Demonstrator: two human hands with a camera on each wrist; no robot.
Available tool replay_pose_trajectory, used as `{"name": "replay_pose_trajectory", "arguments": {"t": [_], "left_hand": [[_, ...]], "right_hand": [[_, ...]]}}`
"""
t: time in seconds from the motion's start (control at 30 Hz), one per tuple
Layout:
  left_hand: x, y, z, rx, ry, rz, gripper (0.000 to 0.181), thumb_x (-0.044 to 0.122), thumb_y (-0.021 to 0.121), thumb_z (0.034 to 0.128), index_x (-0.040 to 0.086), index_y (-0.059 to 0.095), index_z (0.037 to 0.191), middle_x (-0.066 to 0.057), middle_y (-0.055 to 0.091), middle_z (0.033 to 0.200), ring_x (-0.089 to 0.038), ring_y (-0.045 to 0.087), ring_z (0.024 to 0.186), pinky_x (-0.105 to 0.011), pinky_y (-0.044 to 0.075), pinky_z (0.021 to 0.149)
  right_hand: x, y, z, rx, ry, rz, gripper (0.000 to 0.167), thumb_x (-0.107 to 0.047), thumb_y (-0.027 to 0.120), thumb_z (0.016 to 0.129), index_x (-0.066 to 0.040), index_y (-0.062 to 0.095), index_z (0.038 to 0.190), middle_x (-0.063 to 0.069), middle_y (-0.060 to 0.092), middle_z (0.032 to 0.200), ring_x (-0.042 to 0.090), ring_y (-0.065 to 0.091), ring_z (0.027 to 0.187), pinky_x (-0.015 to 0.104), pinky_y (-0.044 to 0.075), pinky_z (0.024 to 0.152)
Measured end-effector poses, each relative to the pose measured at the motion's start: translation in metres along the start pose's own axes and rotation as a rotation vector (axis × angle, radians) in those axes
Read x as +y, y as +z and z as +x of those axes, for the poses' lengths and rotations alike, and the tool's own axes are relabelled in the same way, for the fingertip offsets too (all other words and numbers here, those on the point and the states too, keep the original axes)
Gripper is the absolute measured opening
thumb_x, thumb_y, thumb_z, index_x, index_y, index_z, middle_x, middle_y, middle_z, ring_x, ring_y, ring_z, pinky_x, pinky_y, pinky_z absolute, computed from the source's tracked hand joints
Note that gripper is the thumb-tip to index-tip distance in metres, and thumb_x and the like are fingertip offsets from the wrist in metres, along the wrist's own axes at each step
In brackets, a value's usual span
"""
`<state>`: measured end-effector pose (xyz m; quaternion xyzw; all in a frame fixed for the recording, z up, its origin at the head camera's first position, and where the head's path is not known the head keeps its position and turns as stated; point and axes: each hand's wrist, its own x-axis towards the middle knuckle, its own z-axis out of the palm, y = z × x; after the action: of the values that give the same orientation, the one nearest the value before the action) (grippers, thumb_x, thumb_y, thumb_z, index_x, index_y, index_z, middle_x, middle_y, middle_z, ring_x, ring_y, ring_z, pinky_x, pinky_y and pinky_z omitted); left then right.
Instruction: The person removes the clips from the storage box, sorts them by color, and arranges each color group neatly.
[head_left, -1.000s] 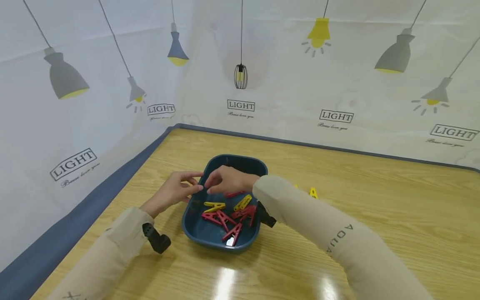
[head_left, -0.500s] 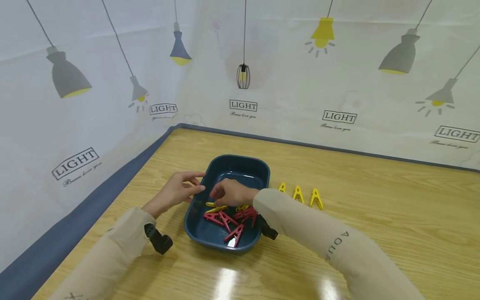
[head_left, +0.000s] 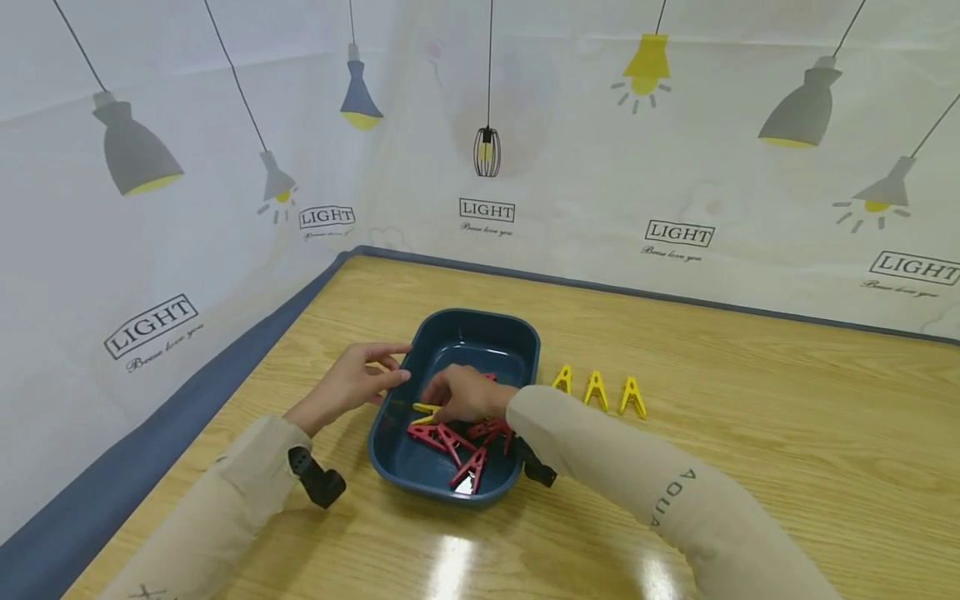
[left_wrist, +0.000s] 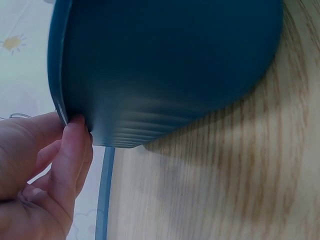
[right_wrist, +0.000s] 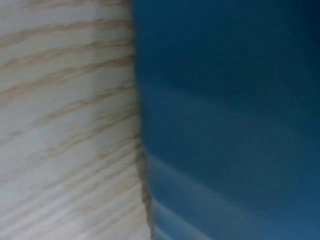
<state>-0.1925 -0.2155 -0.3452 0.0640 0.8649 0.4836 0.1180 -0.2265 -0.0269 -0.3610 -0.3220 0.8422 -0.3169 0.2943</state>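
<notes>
A deep blue plastic bin (head_left: 487,333) stands on the wooden table, with red and yellow clothespins inside. My left hand (head_left: 352,383) holds the bin's left rim. In the left wrist view, the thumb and fingers of that left hand (left_wrist: 47,170) pinch the rim from both sides. My right hand (head_left: 468,394) reaches down into the bin, its curled fingers pinching a yellow clothespin (head_left: 424,409); part of that clothespin is hidden behind them. Just below lie several red clothespins (head_left: 469,471). Only the bin's outer wall (right_wrist: 225,125) and the table show in the right wrist view.
Three yellow clothespins, the middle one (head_left: 596,391) among them, form a row on the table right of the bin. A pale curtain (head_left: 585,167) printed with lamps borders the table (head_left: 787,433) at the back and left.
My right hand has come from the far part of the bin toward the near part, down to the yellow clothespin. The row of yellow clothespins is now uncovered. My left hand stays at the rim.
</notes>
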Motion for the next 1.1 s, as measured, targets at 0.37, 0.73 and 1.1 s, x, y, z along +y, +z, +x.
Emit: {"name": "replay_pose_trajectory", "arguments": {"t": [0.37,0.73,1.1], "left_hand": [[0.002,0.0,-0.001,-0.001,-0.007,0.008,0.046,0.017,0.058,0.0864,0.005,0.045,0.129,-0.014,0.054,0.095,-0.021,0.061,0.079,-0.033,0.052,0.06],[0.002,0.003,0.001,0.009,-0.031,0.029,0.046,0.018,0.059,0.0862,0.008,0.046,0.129,-0.013,0.054,0.095,-0.02,0.061,0.08,-0.033,0.052,0.062],[0.003,0.003,0.0,0.012,-0.033,0.035,0.046,0.018,0.059,0.0861,0.008,0.046,0.129,-0.013,0.055,0.096,-0.024,0.06,0.083,-0.033,0.052,0.062]], "right_hand": [[-0.001,-0.001,-0.004,0.007,-0.018,-0.02,0.025,-0.006,0.066,0.079,-0.005,0.063,0.104,0.004,0.063,0.093,0.012,0.057,0.083,0.024,0.047,0.074],[0.002,-0.014,-0.018,0.039,-0.083,-0.047,0.024,-0.004,0.063,0.08,-0.005,0.062,0.104,0.003,0.062,0.093,0.012,0.057,0.083,0.022,0.047,0.073],[0.001,-0.032,-0.043,0.032,-0.138,-0.079,0.026,-0.007,0.062,0.082,-0.005,0.061,0.108,0.003,0.061,0.097,0.013,0.057,0.088,0.023,0.046,0.077]]}}
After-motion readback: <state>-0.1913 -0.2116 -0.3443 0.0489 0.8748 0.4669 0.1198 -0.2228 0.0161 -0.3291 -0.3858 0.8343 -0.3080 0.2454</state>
